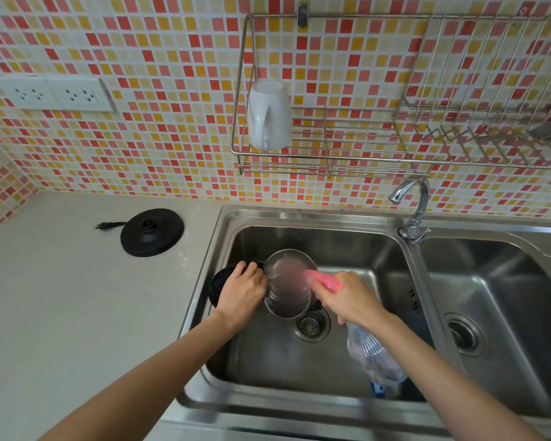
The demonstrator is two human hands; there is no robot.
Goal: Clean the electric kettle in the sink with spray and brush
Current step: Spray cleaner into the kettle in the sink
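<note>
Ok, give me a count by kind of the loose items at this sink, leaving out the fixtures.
kettle: 1
kettle base: 1
spray bottle: 1
mug: 1
Total: 4

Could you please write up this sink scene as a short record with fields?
kettle: round stainless steel electric kettle, open mouth toward the camera, in the left basin of the steel double sink
left hand: grips the kettle, left of its rim
right hand: holds a clear spray bottle with pink trigger head, nozzle at the kettle's mouth
base: black round kettle base on the grey counter, plug lying loose
</note>
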